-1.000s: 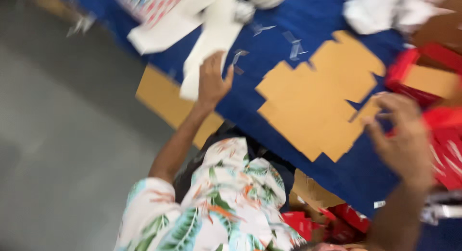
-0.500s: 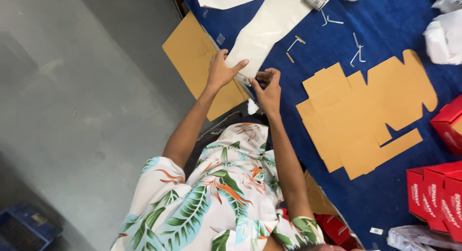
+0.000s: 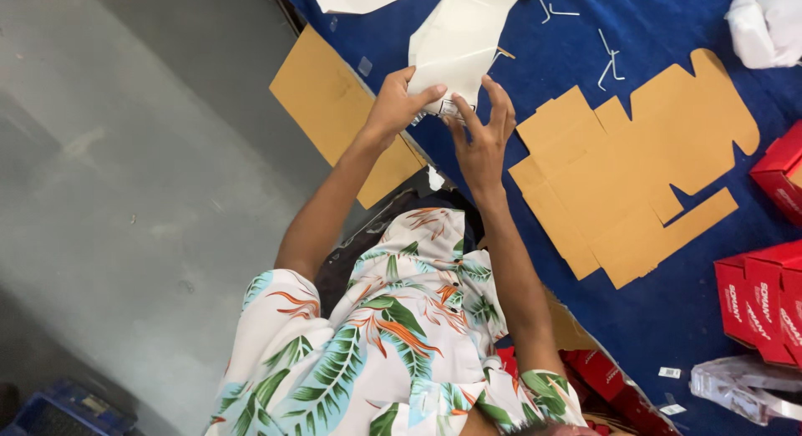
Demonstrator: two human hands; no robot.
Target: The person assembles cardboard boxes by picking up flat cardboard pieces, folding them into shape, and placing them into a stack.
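— Our fingers (image 3: 415, 95) were curled over the near edge of the white card blank (image 3: 458, 43), left hand (image 3: 393, 109) pinching it with the thumb underneath, weren't they?

— They were. Our right hand (image 3: 483, 139) had its fingers spread and pressed flat against the same edge, just beside the left; whether it truly gripped the card we could not tell. The blank itself lay on the blue table cover (image 3: 576, 43), near the table's edge, stretching away from us.

— And around it?

— A flat brown cardboard sheet (image 3: 334, 110) stuck out over the table's edge beside our left wrist. To the right of our right hand lay the unfolded brown box blank (image 3: 635, 169), close but apart from it. Beyond that, a few bent metal wire clips (image 3: 608, 62) sat on the cloth.

— Farther out?

— Red boxes (image 3: 764, 298) stood at the far right, well apart from our hands, with crumpled white wrapping (image 3: 764, 27) near the upper corner. The grey floor (image 3: 125, 194) ran along our left.
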